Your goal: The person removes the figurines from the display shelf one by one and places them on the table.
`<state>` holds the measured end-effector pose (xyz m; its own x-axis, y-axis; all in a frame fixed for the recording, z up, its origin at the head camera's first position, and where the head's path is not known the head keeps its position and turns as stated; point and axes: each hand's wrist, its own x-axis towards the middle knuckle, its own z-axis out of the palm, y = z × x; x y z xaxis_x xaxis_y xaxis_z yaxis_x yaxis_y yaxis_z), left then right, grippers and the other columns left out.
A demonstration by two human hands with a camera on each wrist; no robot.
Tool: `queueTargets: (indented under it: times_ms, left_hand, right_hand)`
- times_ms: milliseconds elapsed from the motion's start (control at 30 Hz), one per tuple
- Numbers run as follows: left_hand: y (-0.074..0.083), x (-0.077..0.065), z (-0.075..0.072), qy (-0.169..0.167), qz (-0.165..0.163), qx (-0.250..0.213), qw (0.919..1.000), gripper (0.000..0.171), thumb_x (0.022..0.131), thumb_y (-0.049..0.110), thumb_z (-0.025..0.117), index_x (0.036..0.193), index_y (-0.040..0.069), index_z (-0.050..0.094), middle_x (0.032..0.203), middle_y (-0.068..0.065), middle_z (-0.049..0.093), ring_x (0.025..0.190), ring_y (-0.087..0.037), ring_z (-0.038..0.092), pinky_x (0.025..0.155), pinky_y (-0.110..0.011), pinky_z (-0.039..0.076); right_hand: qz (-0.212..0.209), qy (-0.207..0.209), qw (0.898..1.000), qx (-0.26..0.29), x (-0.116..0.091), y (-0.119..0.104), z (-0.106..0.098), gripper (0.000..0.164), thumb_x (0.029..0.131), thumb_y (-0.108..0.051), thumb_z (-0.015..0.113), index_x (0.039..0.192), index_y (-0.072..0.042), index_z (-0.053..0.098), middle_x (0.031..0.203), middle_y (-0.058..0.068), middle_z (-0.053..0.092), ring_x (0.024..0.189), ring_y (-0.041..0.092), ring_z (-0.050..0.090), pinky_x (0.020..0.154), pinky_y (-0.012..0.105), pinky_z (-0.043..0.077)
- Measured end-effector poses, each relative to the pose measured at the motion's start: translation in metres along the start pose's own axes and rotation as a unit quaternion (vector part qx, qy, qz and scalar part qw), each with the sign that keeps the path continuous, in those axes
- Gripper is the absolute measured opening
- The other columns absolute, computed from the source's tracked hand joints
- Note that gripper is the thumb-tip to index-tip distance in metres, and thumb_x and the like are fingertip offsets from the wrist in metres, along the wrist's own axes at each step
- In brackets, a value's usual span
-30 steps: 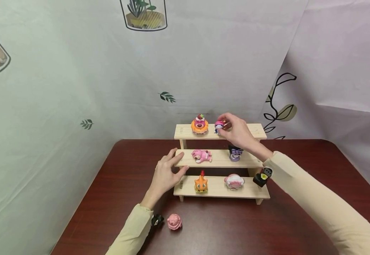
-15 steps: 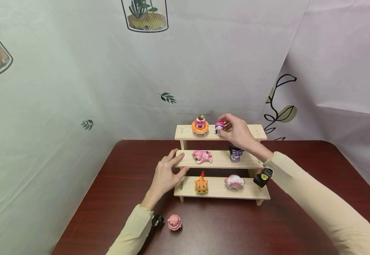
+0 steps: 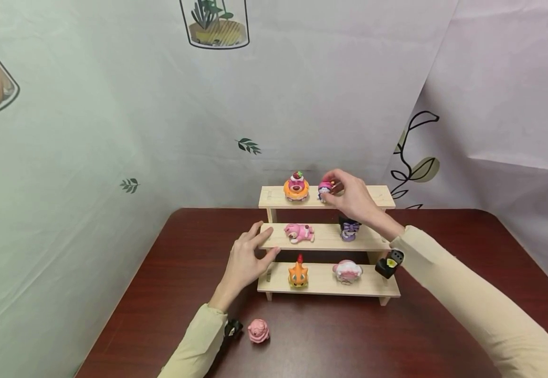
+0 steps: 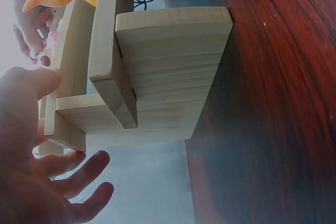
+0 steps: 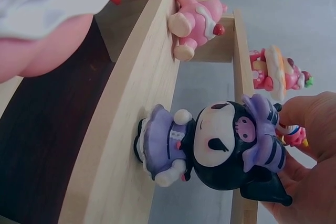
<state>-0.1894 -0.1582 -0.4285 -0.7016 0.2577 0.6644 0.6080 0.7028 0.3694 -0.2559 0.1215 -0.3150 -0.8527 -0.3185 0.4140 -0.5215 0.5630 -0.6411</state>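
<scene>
The right hand (image 3: pixel 351 197) pinches the small pink figure (image 3: pixel 324 188) on the top shelf (image 3: pixel 378 195); the left hand (image 3: pixel 245 261), fingers straight, steadies the rack; set it upright, then loosen the grip slowly

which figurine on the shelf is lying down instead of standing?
The pink bear figurine on the middle shelf, left side. It lies on its side; the others on the shelves stand upright.

1. The top shelf (image 3: pixel 378 195) lies bare at its right end; the orange figure (image 3: pixel 295 186) blocks its left.
2. The middle shelf (image 3: pixel 326 239) is open between the pink bear (image 3: pixel 298 231) and the purple figure (image 3: pixel 349 229).
3. The near table (image 3: pixel 373 341) gives wide passage, apart from the pink toy (image 3: pixel 258 330) at near left.
</scene>
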Motion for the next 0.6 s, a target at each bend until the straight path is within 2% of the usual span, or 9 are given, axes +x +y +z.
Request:
queueTargets:
  times_ms: [600]
  left_hand:
    - [-0.0002,-0.0006,-0.0001,-0.005,-0.007,-0.002,1.0000,0.048,0.083,0.027,0.080,0.123,0.002,0.072,0.129,-0.026,0.061,0.100,-0.045,0.063,0.084,-0.062,0.048]
  right_hand:
    - [0.004,-0.004,1.000,0.002,-0.0024,-0.0045,-0.0049,0.031,0.088,-0.003,0.074,0.116,0.000,0.062,0.112,0.017,0.065,0.093,0.032,0.065,0.079,0.046,0.050]
